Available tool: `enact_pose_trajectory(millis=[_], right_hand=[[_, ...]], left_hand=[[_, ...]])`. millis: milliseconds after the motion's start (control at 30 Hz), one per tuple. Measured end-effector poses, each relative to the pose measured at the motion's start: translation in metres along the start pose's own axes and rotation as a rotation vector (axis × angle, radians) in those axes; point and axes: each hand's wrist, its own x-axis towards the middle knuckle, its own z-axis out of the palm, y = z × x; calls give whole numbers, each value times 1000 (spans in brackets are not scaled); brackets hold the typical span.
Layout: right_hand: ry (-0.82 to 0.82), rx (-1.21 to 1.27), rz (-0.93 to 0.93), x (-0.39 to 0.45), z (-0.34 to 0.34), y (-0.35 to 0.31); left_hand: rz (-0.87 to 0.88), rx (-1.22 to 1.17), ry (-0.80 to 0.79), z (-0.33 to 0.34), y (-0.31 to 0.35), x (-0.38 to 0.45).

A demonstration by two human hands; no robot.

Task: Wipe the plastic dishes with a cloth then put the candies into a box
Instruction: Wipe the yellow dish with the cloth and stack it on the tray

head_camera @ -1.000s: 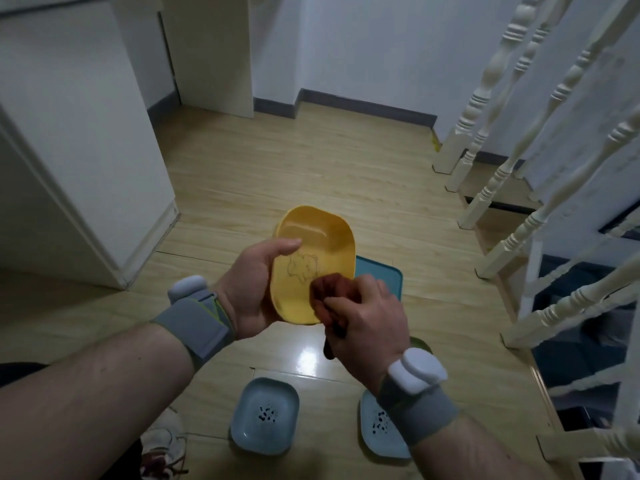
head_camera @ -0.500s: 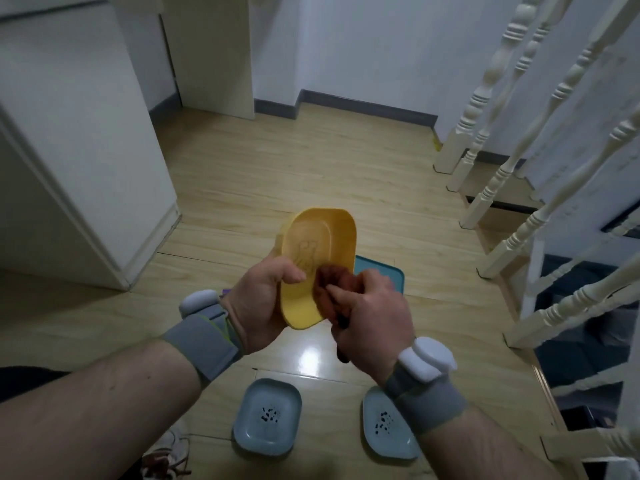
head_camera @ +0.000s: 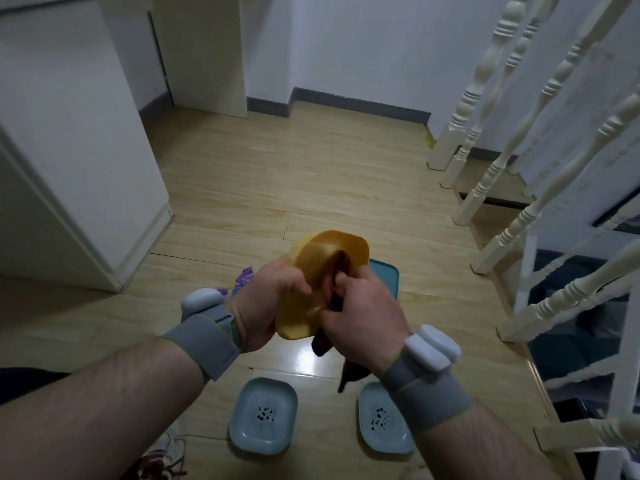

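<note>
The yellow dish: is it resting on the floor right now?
No: the yellow dish is held up off the floor, gripped by the left hand while the right hand presses a dark cloth into it.

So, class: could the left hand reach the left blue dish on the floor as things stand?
Probably not yet: the left hand grips the yellow dish. Nothing covers the left blue dish below it.

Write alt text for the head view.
A person's left hand holds a yellow dish tilted while the right hand rubs a dark cloth inside it. Two pale blue dishes lie below on the wooden floor.
</note>
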Motion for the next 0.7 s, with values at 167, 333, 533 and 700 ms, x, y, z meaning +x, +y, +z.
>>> enact_pose_trajectory(millis=[167,333,533,700], right_hand=[[0,249,-223,-4,-6,-9],[-265,26,-230,-13,-7,-23],[-3,12,18,4,-20,0],[1,134,-248,-5,-17,-12]], left_hand=[[-8,-14,-11,3,2,-4],[-13,-141,81,-3,6,-3],[-19,-168,-70,6,4,-6],[-74,-173,-47,7,-3,-3]])
